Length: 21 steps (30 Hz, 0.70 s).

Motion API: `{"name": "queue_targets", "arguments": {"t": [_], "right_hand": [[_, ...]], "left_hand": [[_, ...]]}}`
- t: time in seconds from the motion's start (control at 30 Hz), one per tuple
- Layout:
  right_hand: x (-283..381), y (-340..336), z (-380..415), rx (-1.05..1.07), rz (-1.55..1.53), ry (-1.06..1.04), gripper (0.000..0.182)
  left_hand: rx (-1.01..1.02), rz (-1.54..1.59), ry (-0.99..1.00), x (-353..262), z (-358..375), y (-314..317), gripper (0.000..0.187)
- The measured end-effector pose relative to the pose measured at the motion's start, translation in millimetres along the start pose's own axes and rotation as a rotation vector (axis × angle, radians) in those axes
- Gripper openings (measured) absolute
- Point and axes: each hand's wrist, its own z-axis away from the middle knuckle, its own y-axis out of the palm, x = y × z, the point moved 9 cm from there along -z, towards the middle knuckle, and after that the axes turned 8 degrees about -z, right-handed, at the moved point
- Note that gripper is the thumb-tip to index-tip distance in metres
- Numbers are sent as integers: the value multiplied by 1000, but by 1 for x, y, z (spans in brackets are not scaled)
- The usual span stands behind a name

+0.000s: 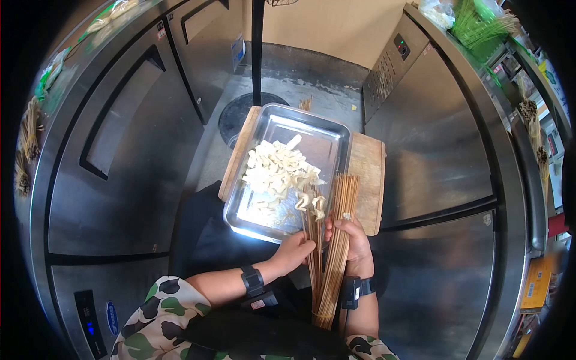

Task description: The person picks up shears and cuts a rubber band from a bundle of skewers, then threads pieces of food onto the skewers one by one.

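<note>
A metal tray (pixel 342 144) holds a pile of pale, cream-coloured food pieces (pixel 279 168). My right hand (pixel 354 239) is wrapped round a thick bundle of thin wooden sticks (pixel 339 240), bound by a band near its lower end. Left of the bundle stand a few looser sticks (pixel 314 258) with pale pieces (pixel 312 204) on their upper ends, over the tray's near right corner. My left hand (pixel 294 252) is closed on these looser sticks, its fingertips pinched together.
The tray lies on a wooden board (pixel 367 174). Steel cabinets stand at the left (pixel 120 156) and right (pixel 432 132). A black pole (pixel 257 54) rises behind the board, beside a round dark floor cover (pixel 231 117). More stick bundles (pixel 30 129) lie at the far left.
</note>
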Motion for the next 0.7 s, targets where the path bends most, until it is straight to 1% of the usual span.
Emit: {"name": "queue_targets", "arguments": {"t": [0.1, 0.2, 0.3, 0.4, 0.5, 0.53, 0.63, 0.7], "right_hand": [[-1, -5, -2, -16, 17, 4, 17], [-3, -7, -2, -25, 50, 1, 25], [-5, -10, -5, -23, 90, 8, 18], [-9, -11, -9, -68, 217, 20, 20], [-12, -14, -12, -55, 294, 4, 22], [-15, -14, -13, -41, 316, 37, 25], [-20, -5, -13, -23, 364, 37, 26], [-22, -7, -14, -14, 339, 56, 27]], "left_hand": [[-30, -103, 4, -5, 2, -4, 16], [-35, -99, 26, -3, 0, -5, 17], [-8, -79, 15, 13, -8, -1, 21], [37, -269, -65, 11, -5, -3, 23], [-151, -544, 198, -31, 7, -22, 21], [-189, -615, 257, -46, 10, -25, 13], [-121, -228, 348, -52, 10, -18, 8], [-77, -173, 278, -36, 1, -19, 10]]}}
